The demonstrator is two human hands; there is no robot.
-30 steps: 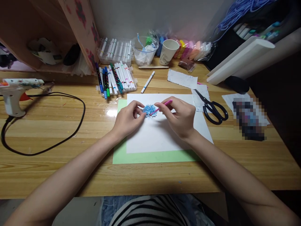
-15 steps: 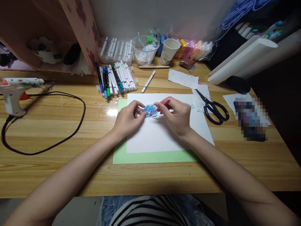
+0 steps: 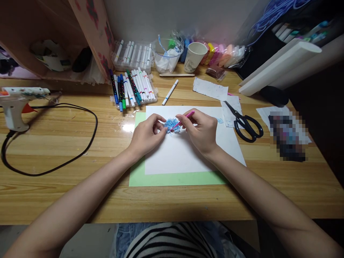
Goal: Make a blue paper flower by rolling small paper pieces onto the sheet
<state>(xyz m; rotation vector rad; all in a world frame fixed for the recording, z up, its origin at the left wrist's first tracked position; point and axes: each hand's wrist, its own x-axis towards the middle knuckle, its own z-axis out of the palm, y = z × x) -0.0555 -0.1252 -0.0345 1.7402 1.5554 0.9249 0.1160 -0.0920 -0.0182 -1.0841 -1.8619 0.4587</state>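
Observation:
On a white sheet of paper lies a round blue piece with a rough, crumbly, clay-like surface. The curled thumb and fingers of my left hand hold its left edge. Pinched in my right hand is a thin pink clay tool, slanting down to the left. Its tip is at the lower front part of the blue piece, beside a small dark spot. A small flat light-blue scrap rests to the right of my right hand.
Green paper lies under the white sheet. Black scissors sit to the right, markers and a paper cup behind. At left are a glue gun and its looped cord. A white roll leans at back right.
The pink tool's tip has shifted slightly down and left on the blue piece, and my right hand has moved slightly. My left hand stays at the piece's edge.

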